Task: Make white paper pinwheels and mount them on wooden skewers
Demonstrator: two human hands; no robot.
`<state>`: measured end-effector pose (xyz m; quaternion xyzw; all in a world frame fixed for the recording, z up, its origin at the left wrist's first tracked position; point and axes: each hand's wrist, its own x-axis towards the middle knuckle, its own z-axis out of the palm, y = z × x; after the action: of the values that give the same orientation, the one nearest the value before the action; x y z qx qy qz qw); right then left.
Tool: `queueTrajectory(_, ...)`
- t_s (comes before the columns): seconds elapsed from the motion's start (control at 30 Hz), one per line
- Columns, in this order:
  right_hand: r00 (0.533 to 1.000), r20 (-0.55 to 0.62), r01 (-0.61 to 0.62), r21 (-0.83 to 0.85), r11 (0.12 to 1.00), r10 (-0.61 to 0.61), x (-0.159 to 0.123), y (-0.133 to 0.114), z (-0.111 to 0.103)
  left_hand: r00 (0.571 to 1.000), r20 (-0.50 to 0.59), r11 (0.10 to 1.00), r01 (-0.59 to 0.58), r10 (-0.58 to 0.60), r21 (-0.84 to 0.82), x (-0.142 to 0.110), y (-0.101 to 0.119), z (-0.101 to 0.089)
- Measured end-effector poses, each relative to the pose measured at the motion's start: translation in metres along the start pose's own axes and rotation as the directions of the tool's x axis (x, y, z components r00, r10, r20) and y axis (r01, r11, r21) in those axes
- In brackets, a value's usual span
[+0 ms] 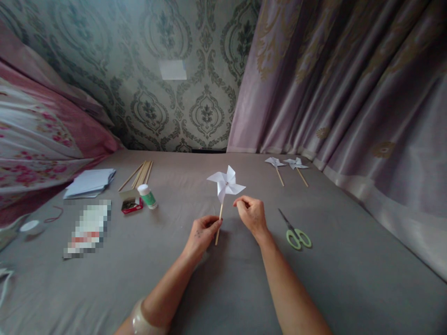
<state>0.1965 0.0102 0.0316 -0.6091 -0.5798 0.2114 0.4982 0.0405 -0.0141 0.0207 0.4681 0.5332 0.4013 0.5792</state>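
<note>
A white paper pinwheel [230, 185] stands upright in front of me, fixed near the top of a thin wooden stick [221, 212]. My left hand [204, 231] pinches this stick along its lower half, between thumb and fingers. Just right of the pinwheel's lower blade is my right hand [250, 214], its fingers curled in and nothing visible in them. A small gap seems to separate its fingertips from the paper. Right of my right hand lie scissors with green handles [299, 238], blades pointing away from me.
Two finished-looking pinwheels [296, 163] lie at the far right near the curtain [279, 83]. On the left are a paper stack [90, 183], several wooden sticks [141, 174], a red box of small metal pieces [132, 204], a white-capped glue bottle [148, 197] and a blurred packet [92, 225].
</note>
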Motion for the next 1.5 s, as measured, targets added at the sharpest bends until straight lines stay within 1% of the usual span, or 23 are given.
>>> queueTrajectory(0.13,0.975,-0.200,-0.094,0.012,0.995,0.094,0.006,0.003,-0.003,1.000,0.011,1.000,0.002,-0.002,0.012,0.000,-0.001,0.001)
queueTrajectory(0.37,0.995,-0.067,-0.087,-0.199,0.976,0.075,0.005,0.006,-0.006,1.000,0.000,1.000,-0.012,0.012,0.018,0.000,0.000,0.000)
queueTrajectory(0.47,0.998,0.028,-0.050,-0.195,0.980,0.056,0.004,0.004,-0.006,1.000,-0.014,1.000,-0.018,0.018,0.002,0.000,-0.001,0.000)
queueTrajectory(0.53,0.999,-0.013,-0.049,-0.142,0.989,0.048,0.005,0.004,-0.006,1.000,-0.011,1.000,-0.016,0.016,0.002,0.000,-0.002,0.000)
queueTrajectory(0.63,0.978,-0.188,-0.108,-0.080,0.991,0.091,0.009,0.005,-0.007,1.000,-0.002,1.000,-0.015,0.015,0.004,0.001,-0.004,0.000)
queueTrajectory(0.67,0.976,-0.181,-0.132,-0.064,0.989,0.119,0.009,0.006,-0.008,1.000,-0.001,1.000,-0.015,0.015,0.002,0.001,-0.004,0.000)
queueTrajectory(0.73,0.984,0.036,-0.173,-0.027,0.985,0.174,0.009,0.004,-0.010,1.000,-0.003,1.000,-0.017,0.017,-0.004,0.001,-0.005,0.000)
queueTrajectory(0.77,0.962,0.205,-0.185,-0.002,0.983,0.181,0.008,0.002,-0.011,1.000,-0.005,1.000,-0.018,0.018,-0.007,0.002,-0.005,0.000)
queueTrajectory(0.83,0.866,0.480,-0.197,0.067,0.978,0.141,0.005,-0.002,-0.014,1.000,-0.016,1.000,-0.020,0.020,-0.009,0.002,-0.005,0.000)
queueTrajectory(0.87,0.835,0.539,-0.198,0.109,0.974,0.109,0.004,-0.004,-0.015,1.000,-0.022,1.000,-0.020,0.020,-0.006,0.002,-0.004,0.000)
queueTrajectory(0.9,0.839,0.538,-0.198,0.151,0.968,0.088,0.004,-0.006,-0.016,1.000,-0.024,1.000,-0.017,0.017,-0.002,0.002,-0.004,0.000)
queueTrajectory(0.97,0.912,0.399,-0.198,0.219,0.955,0.097,0.005,-0.007,-0.016,1.000,-0.023,1.000,-0.010,0.010,0.003,0.002,-0.004,-0.001)
queueTrajectory(1.03,0.978,0.150,-0.180,0.244,0.953,0.146,0.008,-0.005,-0.015,1.000,-0.018,1.000,-0.007,0.007,-0.004,0.002,-0.004,0.000)
queueTrajectory(1.1,0.985,-0.067,-0.140,0.205,0.969,0.156,0.010,-0.002,-0.014,1.000,-0.016,1.000,-0.002,0.001,-0.017,0.002,-0.005,0.001)
queueTrajectory(1.13,0.982,-0.127,-0.118,0.159,0.980,0.138,0.011,-0.001,-0.013,1.000,-0.015,1.000,0.000,0.000,-0.022,0.002,-0.005,0.001)
queueTrajectory(1.2,0.986,-0.138,-0.089,0.028,0.996,0.092,0.010,0.000,-0.013,1.000,-0.013,1.000,0.000,0.000,-0.027,0.002,-0.005,0.001)
queueTrajectory(1.23,0.993,-0.080,-0.087,-0.034,0.996,0.084,0.009,0.000,-0.012,1.000,-0.014,1.000,-0.003,0.003,-0.026,0.002,-0.005,0.001)
queueTrajectory(1.3,0.981,0.156,-0.100,-0.095,0.990,0.115,0.006,-0.003,-0.013,1.000,-0.022,1.000,-0.013,0.013,-0.024,0.002,-0.004,0.001)
queueTrajectory(1.33,0.942,0.308,-0.114,-0.085,0.990,0.135,0.004,-0.004,-0.013,0.999,-0.028,1.000,-0.017,0.016,-0.022,0.001,-0.003,0.001)
queueTrajectory(1.4,0.820,0.558,-0.150,-0.007,0.989,0.128,0.001,-0.006,-0.013,0.999,-0.038,1.000,-0.023,0.022,-0.016,0.001,-0.002,0.000)
queueTrajectory(1.43,0.777,0.620,-0.166,0.042,0.985,0.105,0.001,-0.006,-0.012,0.999,-0.040,1.000,-0.024,0.023,-0.014,0.001,-0.001,0.000)
queueTrajectory(1.47,0.770,0.633,-0.178,0.089,0.980,0.082,0.001,-0.006,-0.012,0.999,-0.040,1.000,-0.024,0.023,-0.014,0.001,-0.001,0.000)
queueTrajectory(1.5,0.794,0.604,-0.184,0.135,0.974,0.066,0.001,-0.005,-0.012,0.999,-0.038,1.000,-0.023,0.023,-0.014,0.001,-0.001,0.000)
